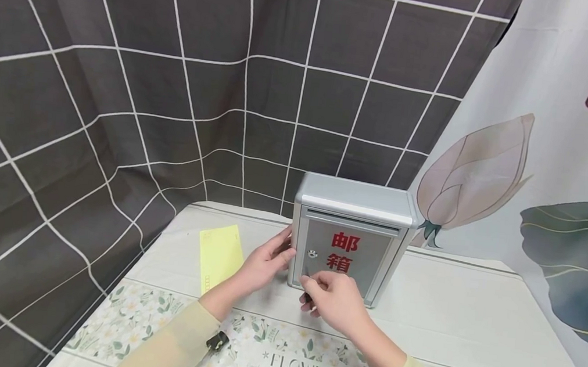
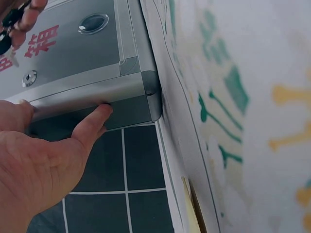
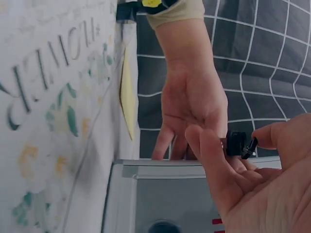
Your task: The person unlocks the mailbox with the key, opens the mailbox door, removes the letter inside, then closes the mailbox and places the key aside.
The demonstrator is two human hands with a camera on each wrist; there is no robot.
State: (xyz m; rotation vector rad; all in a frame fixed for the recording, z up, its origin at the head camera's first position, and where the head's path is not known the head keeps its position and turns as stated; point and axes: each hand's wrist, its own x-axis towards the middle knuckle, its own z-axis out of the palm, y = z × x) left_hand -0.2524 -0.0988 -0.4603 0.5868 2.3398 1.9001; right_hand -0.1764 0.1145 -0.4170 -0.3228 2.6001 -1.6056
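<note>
A silver metal mailbox (image 1: pixel 358 199) with red characters on its door stands upright on the table. My left hand (image 1: pixel 262 264) rests against its left side, fingers extended along the side panel and touching the edge in the left wrist view. In front of the door, my right hand (image 1: pixel 333 298) pinches a small bunch of keys (image 3: pixel 236 143) with black heads. A key's tip sits just below the round door lock (image 1: pixel 312 254), apart from it. In the left wrist view the keys hang away from the lock (image 2: pixel 29 78).
A yellow envelope (image 1: pixel 221 253) lies flat to the left of the mailbox. The table (image 1: pixel 451 302) has a cloth with a flower band and lettering. Behind stands a dark gridded curtain (image 1: pixel 276 88), and at right a white curtain (image 1: pixel 561 67) with a lotus print.
</note>
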